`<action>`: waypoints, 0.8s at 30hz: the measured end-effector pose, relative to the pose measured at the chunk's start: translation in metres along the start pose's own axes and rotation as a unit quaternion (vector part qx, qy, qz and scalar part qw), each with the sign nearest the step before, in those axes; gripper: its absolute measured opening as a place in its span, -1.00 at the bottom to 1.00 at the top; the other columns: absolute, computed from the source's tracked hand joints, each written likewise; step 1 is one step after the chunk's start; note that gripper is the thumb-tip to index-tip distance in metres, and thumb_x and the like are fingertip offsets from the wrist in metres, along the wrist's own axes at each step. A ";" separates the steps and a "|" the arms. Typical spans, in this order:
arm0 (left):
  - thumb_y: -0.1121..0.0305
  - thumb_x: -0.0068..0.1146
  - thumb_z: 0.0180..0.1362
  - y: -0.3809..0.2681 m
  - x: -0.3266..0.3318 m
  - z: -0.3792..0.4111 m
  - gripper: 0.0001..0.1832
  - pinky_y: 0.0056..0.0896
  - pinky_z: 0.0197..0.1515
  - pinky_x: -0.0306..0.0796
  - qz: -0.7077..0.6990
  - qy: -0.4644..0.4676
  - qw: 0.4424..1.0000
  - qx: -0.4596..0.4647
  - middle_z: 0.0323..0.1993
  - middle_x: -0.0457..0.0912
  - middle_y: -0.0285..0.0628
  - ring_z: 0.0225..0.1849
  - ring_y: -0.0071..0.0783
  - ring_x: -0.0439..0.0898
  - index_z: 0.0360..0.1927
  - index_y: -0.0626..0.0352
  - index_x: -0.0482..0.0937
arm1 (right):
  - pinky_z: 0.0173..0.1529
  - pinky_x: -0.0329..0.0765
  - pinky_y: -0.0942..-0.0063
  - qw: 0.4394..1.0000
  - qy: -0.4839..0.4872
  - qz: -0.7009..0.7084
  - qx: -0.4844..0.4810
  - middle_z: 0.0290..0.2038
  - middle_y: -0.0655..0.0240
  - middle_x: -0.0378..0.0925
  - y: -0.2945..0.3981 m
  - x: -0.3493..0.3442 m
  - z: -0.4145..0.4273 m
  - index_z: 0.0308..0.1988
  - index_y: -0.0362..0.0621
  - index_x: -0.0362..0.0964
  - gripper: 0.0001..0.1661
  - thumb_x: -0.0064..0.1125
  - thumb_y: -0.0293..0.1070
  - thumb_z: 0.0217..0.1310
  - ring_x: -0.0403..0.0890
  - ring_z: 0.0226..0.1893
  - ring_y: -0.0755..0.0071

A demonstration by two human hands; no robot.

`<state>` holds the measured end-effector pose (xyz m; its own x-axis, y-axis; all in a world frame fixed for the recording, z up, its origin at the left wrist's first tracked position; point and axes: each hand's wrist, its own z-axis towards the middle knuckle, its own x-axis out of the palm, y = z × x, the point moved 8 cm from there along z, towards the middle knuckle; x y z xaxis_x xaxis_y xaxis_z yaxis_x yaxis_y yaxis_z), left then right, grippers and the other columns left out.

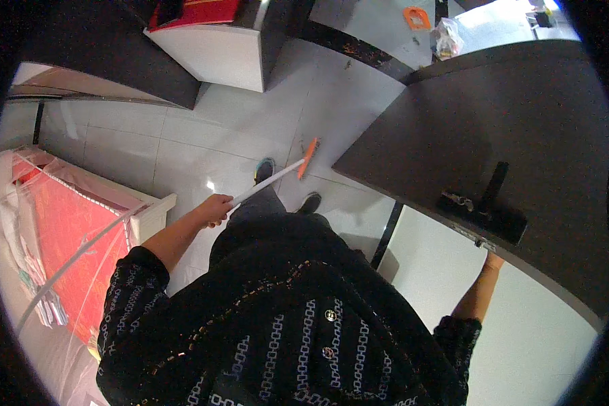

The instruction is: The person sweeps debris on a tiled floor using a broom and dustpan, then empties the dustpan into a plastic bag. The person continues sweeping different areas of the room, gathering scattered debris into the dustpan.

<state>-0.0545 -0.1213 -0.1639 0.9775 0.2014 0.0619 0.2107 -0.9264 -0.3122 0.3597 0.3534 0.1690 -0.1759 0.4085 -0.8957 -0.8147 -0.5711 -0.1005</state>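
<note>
My left hand (215, 209) grips the pale handle (266, 185) of a broom. The broom's orange head (308, 158) rests on the tiled floor just beyond my shoes, with small bits of debris beside it. Off to the right, my right hand (494, 260) is at the edge of a dark brown door (467, 122), by its metal latch (474, 237). The door hides its fingers, so I cannot tell how they are closed. A black door handle (492, 190) with a plate stands on the dark face.
A bed with a red-pink sheet (76, 213) under netting is at the left. A white-fronted cabinet (213, 56) carries a red item (198, 11). Past the dark threshold strip (355, 48) lie an orange plastic object (416, 18) and a plastic bag (447, 38).
</note>
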 end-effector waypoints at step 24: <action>0.29 -0.21 0.03 -0.085 0.111 0.014 -0.58 -0.61 -0.81 0.01 0.031 -0.076 0.996 0.030 -0.70 0.25 -0.36 -0.81 -0.64 0.16 0.03 -0.07 0.29 | 0.06 0.19 0.38 0.702 -0.129 0.529 0.459 -0.10 0.27 0.33 -0.190 0.123 -0.225 -0.05 -0.29 0.21 -0.34 0.25 -0.50 -0.27 0.33 -0.10 0.30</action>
<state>0.0363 -0.0154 -0.1434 0.9758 0.1939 -0.1014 0.1446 -0.9191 -0.3665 0.6172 0.3524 -0.0194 -0.9485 0.2844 -0.1392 -0.1456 -0.0015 0.9893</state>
